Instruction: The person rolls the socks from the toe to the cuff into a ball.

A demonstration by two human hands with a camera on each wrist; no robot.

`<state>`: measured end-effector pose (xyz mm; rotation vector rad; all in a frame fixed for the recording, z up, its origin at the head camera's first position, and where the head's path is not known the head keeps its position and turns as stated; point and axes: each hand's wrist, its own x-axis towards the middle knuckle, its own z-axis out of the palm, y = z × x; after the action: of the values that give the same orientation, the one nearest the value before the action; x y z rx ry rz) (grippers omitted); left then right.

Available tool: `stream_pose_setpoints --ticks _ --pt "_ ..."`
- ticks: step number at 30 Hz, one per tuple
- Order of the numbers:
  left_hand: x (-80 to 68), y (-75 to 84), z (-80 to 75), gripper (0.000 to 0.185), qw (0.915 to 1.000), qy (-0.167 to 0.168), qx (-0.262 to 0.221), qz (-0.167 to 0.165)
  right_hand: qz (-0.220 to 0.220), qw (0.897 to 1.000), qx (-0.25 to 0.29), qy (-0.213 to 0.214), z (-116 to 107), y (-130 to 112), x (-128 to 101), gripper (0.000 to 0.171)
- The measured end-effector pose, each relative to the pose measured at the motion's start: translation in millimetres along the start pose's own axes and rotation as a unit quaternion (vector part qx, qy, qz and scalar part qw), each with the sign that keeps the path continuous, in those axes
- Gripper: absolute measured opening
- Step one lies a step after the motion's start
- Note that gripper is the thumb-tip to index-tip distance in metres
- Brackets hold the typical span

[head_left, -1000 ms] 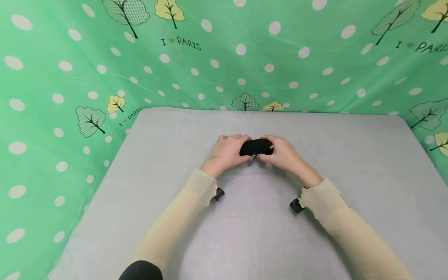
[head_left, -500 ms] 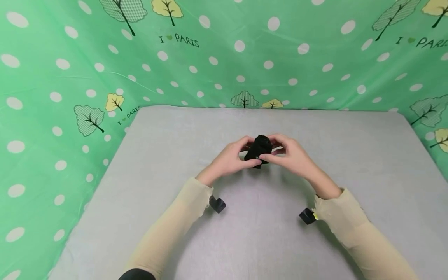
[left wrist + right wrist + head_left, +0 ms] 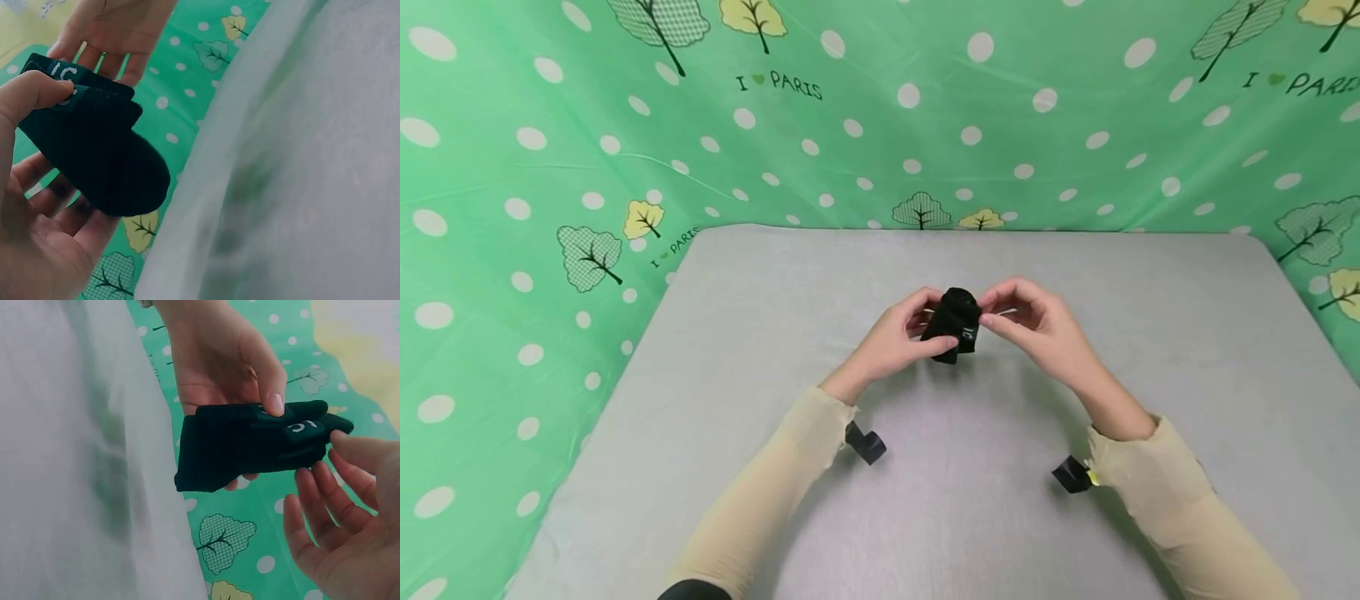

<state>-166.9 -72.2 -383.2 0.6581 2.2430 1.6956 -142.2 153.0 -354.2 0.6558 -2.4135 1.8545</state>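
- Head view: left hand [image 3: 898, 337] pinches folded black sock [image 3: 953, 323], thumb on top, above grey table [image 3: 775, 333].
- Right hand [image 3: 1037, 329] loosely spread, fingertips just beside sock, holding nothing.

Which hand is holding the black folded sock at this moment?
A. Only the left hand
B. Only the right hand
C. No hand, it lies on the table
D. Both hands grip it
A: the left hand pinches the black sock with its thumb on top, while the right hand is open just beside it.

Grey cloth-covered table [image 3: 760, 333], rounded far corners, bare grey surface against green dotted backdrop [image 3: 535, 167].
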Motion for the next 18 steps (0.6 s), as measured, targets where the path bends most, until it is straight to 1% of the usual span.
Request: stream_pose_setpoints --ticks 2,5,9,13,16,18 --pt "-0.3 0.8 0.4 0.039 0.9999 0.003 0.009 0.003 -0.013 1.000 -0.012 0.010 0 -1 -1 0.014" --pt "-1.1 3.5 1.8 0.039 0.9998 0.009 0.019 0.007 -0.035 0.998 -0.043 0.026 3 -2 -2 0.013" --pt "-1.7 6.7 3.9 0.035 0.9989 0.024 0.039 -0.001 -0.074 0.993 -0.080 0.051 7 -1 -3 0.012" --pt "-1.9 9.8 5.8 0.034 0.9968 0.055 0.058 -0.009 -0.121 0.985 -0.105 0.066 10 1 -5 0.015" --pt "-2.5 12.7 8.6 0.037 0.9938 0.084 0.073 -0.003 -0.149 0.978 -0.121 0.076 13 2 -5 0.017" --pt "-3.4 14.8 10.9 0.037 0.9904 0.105 0.089 0.007 -0.162 0.974 -0.133 0.084 16 2 -4 0.018"
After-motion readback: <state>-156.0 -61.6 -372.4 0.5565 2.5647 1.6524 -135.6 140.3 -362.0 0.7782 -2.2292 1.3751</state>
